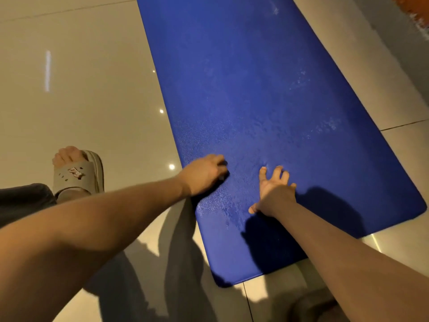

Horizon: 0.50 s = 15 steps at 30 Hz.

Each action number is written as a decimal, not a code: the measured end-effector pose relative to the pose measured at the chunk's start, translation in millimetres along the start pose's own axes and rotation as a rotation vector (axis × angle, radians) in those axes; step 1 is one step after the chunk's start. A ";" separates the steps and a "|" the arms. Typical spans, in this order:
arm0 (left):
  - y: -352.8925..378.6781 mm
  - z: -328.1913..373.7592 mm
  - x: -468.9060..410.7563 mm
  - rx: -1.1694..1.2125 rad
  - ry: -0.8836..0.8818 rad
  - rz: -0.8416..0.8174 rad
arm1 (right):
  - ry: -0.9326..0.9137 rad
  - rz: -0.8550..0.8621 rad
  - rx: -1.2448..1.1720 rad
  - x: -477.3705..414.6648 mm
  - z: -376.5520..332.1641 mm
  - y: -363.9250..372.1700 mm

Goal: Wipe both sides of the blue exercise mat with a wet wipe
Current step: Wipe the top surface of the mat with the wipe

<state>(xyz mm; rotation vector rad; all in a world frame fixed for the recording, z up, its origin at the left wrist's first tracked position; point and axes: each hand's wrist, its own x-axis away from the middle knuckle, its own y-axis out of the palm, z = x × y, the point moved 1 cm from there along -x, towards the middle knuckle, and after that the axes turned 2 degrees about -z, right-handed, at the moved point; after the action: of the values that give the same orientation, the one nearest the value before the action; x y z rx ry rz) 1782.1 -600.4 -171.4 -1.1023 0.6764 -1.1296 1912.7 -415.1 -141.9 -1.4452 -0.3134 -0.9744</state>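
The blue exercise mat (267,94) lies flat on the tiled floor and runs away from me, with damp streaks across its surface. My left hand (204,174) sits on the mat just inside its left edge. The fingers are curled down, and only a small pale scrap of the wet wipe (221,178) shows beneath them. My right hand (275,190) is beside it, nearer the mat's middle, and presses on the surface with spread fingertips. It holds nothing.
Glossy beige floor tiles (81,101) surround the mat. My foot in a grey slipper (77,173) stands on the floor left of the mat. An orange object (415,10) shows at the top right corner.
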 end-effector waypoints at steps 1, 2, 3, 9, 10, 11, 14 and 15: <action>-7.4 -12.1 -8.7 -0.005 -0.075 0.045 | -0.003 0.016 0.006 0.5 0.4 1.5; -15.2 -23.9 -16.6 -0.005 -0.175 0.089 | -0.010 0.037 0.012 0.9 1.6 3.4; -21.7 -36.2 -23.5 -0.007 -0.294 0.125 | -0.019 0.057 0.014 0.9 2.9 5.2; -26.5 -38.5 -34.6 0.168 -0.685 0.215 | -0.041 0.081 0.027 0.7 5.6 8.5; -22.5 -25.3 -30.5 0.187 -0.635 0.186 | -0.042 0.088 0.029 1.0 5.2 8.0; -17.6 -11.5 -24.1 0.194 -0.563 0.148 | -0.044 0.092 0.028 1.7 4.9 7.5; -3.7 27.3 0.9 0.221 -0.354 0.048 | -0.044 0.058 0.020 2.6 4.8 4.4; 0.1 38.6 8.3 0.230 -0.287 0.002 | -0.042 0.046 0.018 2.4 4.6 3.2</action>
<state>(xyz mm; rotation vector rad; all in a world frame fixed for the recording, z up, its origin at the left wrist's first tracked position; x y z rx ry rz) 1818.6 -595.1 -157.3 -1.0389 0.3145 -0.9941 1918.1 -412.3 -141.6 -1.4516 -0.3175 -0.9025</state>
